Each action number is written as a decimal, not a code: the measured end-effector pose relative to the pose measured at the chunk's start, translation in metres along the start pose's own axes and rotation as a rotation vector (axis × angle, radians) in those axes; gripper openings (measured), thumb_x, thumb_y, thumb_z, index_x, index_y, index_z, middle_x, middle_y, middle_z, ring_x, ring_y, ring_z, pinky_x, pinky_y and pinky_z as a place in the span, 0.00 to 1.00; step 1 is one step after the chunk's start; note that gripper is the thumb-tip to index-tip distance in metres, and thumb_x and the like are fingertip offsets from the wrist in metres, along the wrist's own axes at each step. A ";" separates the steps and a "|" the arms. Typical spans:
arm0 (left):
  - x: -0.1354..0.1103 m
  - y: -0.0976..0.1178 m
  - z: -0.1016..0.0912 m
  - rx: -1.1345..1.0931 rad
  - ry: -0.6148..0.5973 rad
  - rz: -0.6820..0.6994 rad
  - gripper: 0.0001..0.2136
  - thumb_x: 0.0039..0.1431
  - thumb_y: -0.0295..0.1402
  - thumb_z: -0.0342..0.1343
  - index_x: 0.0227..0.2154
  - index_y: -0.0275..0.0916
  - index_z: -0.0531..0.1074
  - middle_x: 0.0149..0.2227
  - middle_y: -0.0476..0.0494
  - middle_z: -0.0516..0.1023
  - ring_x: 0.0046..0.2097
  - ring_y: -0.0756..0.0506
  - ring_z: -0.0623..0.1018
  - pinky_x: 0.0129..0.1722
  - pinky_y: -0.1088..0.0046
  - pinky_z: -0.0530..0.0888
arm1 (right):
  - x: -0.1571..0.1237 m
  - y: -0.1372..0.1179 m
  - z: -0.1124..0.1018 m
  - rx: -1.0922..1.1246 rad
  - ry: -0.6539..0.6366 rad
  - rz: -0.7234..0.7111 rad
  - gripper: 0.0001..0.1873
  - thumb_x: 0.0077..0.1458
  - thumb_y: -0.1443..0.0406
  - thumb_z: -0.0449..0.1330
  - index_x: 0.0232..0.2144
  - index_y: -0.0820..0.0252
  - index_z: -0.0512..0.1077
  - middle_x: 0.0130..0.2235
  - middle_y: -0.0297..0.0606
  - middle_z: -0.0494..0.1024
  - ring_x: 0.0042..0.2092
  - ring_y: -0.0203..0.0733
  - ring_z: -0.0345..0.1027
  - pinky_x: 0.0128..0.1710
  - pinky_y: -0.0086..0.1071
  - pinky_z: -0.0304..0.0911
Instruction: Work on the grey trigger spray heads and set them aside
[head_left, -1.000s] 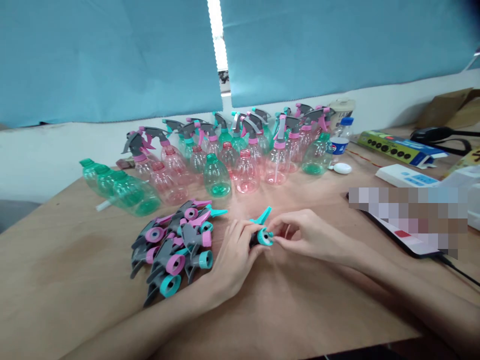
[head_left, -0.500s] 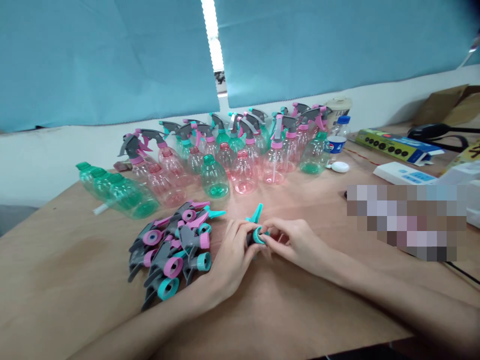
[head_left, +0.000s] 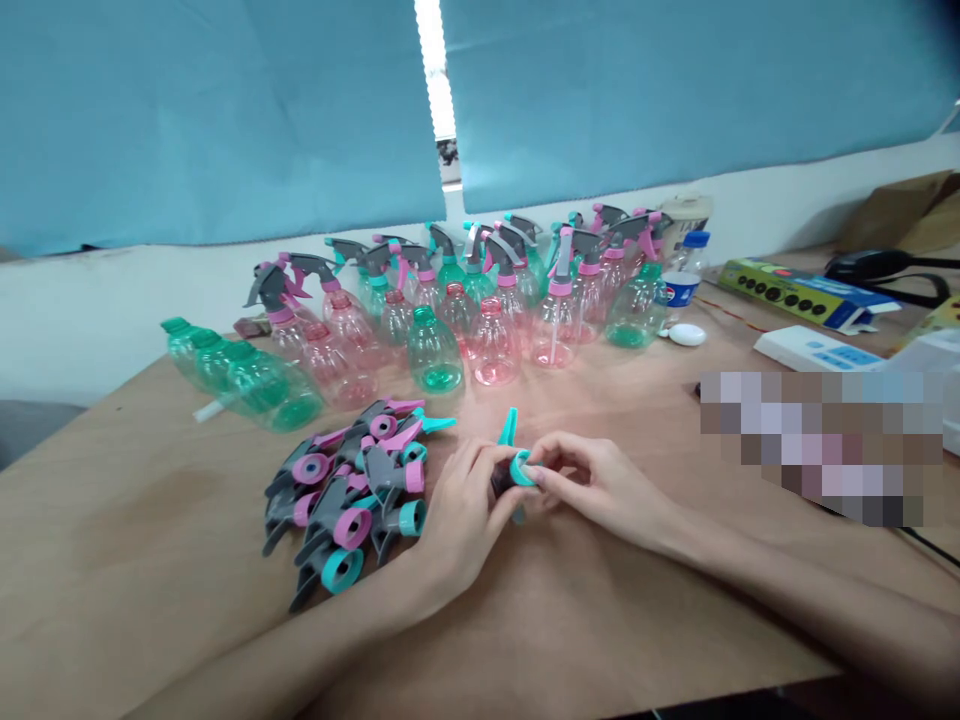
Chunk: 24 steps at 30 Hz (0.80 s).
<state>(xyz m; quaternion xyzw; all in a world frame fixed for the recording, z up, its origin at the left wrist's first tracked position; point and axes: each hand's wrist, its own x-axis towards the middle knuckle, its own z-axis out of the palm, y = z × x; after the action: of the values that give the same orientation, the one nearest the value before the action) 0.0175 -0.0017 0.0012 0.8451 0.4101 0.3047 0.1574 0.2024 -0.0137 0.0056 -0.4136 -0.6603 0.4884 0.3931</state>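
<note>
My left hand is closed around a grey spray head with a teal collar and trigger. The thumb and fingers of my right hand pinch at the open end of its teal collar; anything small between those fingertips is hidden. Left of my left hand lies a pile of loose grey spray heads with pink and teal collars. Beyond my hands stand several clear pink bottles and green bottles, some with spray heads fitted.
Green bottles stand in a row at the left, by a white strip. At the right are a Pepsi-labelled bottle, a white oval object, a white panel with blue marks, a yellow-green box and a blurred patch.
The spray head has turned slightly in my hands, its teal trigger standing more upright. My right fingers have shifted a little at the collar. The whole view has moved slightly.
</note>
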 end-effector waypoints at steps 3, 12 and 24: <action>0.000 0.000 -0.002 0.038 0.003 0.006 0.07 0.60 0.32 0.55 0.41 0.42 0.69 0.38 0.46 0.72 0.40 0.44 0.72 0.40 0.66 0.69 | 0.000 0.000 0.001 -0.041 0.007 -0.008 0.10 0.57 0.58 0.58 0.34 0.59 0.69 0.33 0.35 0.75 0.33 0.37 0.72 0.32 0.29 0.69; -0.002 0.001 -0.007 -0.069 -0.051 -0.062 0.05 0.60 0.34 0.55 0.39 0.42 0.70 0.34 0.49 0.70 0.31 0.49 0.70 0.32 0.73 0.68 | 0.001 -0.006 0.008 -0.160 0.058 0.021 0.09 0.51 0.61 0.63 0.29 0.59 0.68 0.28 0.31 0.75 0.29 0.35 0.69 0.27 0.27 0.62; -0.007 0.011 -0.028 -0.116 -0.249 -0.097 0.18 0.59 0.30 0.56 0.52 0.46 0.65 0.44 0.47 0.69 0.38 0.48 0.74 0.40 0.70 0.73 | -0.002 -0.006 0.008 -0.244 0.051 -0.061 0.06 0.56 0.63 0.59 0.29 0.59 0.69 0.28 0.32 0.74 0.30 0.35 0.68 0.29 0.27 0.62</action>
<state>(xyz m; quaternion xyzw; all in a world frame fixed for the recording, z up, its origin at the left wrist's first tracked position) 0.0026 -0.0139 0.0257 0.8451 0.4093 0.2128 0.2700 0.1946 -0.0197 0.0092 -0.4505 -0.7169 0.3814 0.3711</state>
